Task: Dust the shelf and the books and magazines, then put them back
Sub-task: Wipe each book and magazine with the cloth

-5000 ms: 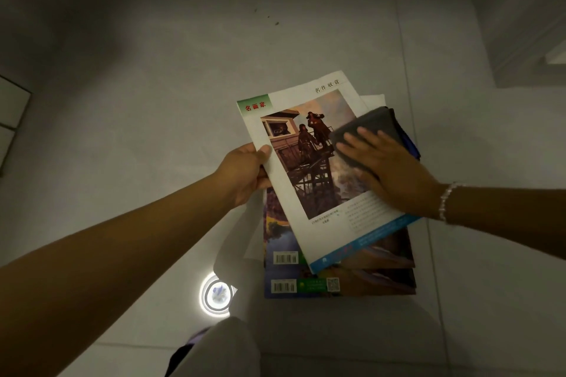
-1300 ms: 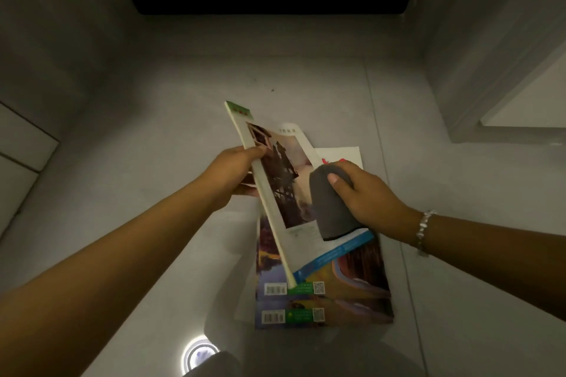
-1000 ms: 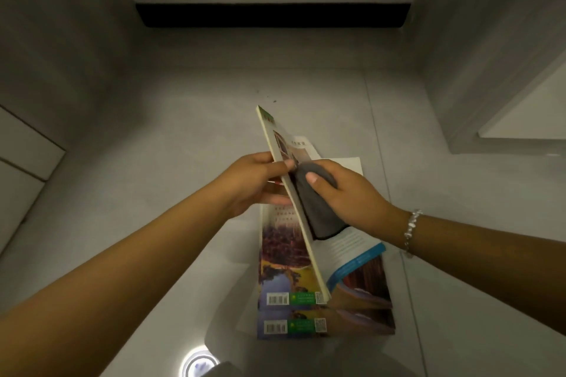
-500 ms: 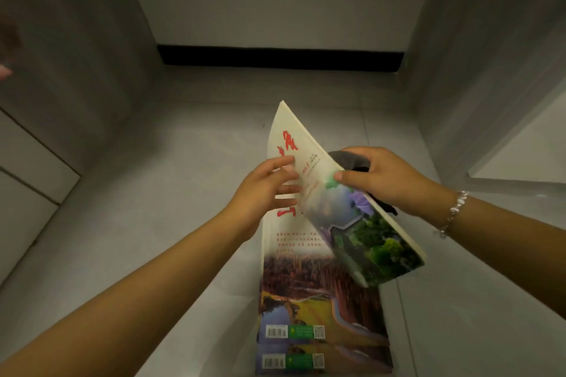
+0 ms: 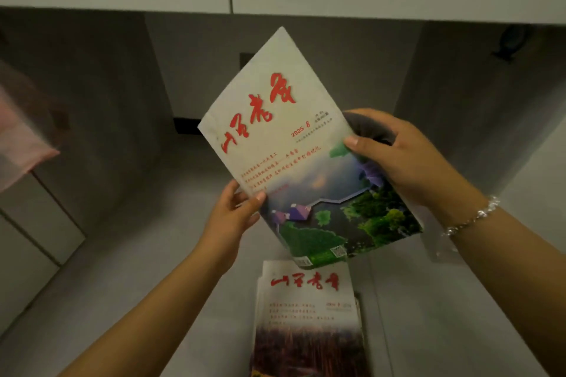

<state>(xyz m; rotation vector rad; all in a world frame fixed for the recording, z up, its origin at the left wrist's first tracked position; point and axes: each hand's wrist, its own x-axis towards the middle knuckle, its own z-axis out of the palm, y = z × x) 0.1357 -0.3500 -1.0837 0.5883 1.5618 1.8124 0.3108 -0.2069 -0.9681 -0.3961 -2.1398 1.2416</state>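
Two hands hold one magazine (image 5: 294,147) up over the floor (image 5: 122,300), above the stack (image 5: 309,318) lying there. My left hand (image 5: 232,217) pinches its lower-left edge, thumb on the cover; my right hand (image 5: 407,159) grips the right edge with the grey cloth (image 5: 370,128) bunched behind. I judge it light, floppy and glossy-slick, so I'd support it near the spine.

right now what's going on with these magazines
A person is holding one magazine up in both hands. The left hand pinches its lower left edge; the right hand grips its right edge, with a grey cloth bunched in the same hand behind the cover. A stack of more magazines lies on the pale surface below. None are on a shelf yet.
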